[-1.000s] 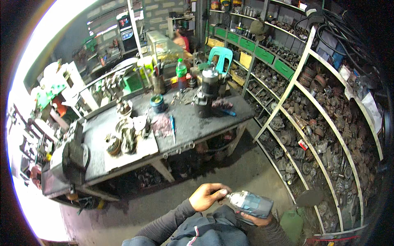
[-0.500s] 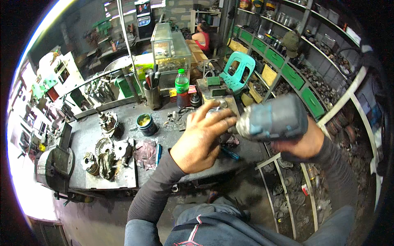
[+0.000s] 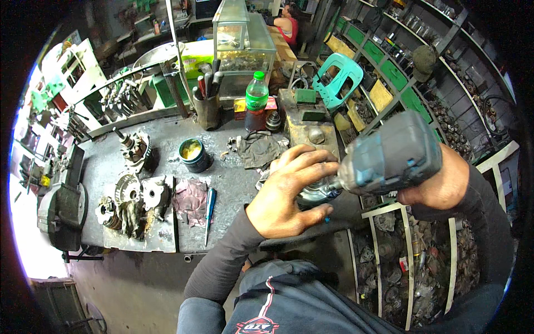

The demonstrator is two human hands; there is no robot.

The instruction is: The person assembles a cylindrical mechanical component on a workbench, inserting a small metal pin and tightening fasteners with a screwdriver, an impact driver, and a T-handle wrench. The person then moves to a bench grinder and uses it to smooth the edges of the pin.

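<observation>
My right hand grips a cordless impact wrench, dark with blue patches and slightly blurred, held level with its nose pointing left. Just left of that nose is my left hand, its fingers stretched toward the tool and its thumb apart. Between thumb and fingers shows a shiny metal part, mostly covered by the hand. Whether my left fingers press on it, I cannot tell. Beyond them lies a dark grey rag on the bench.
On the dark workbench are a blue-handled screwdriver, a pinkish rag, an open tub of yellowish grease, a bottle and several dismantled machine parts. A turquoise chair and parts shelves stand right. Someone in red sits far back.
My head view has shifted. Both hands and the impact wrench are nearer to me over the bench. My left thumb has spread away from the fingers, and more of the shiny metal part shows.
</observation>
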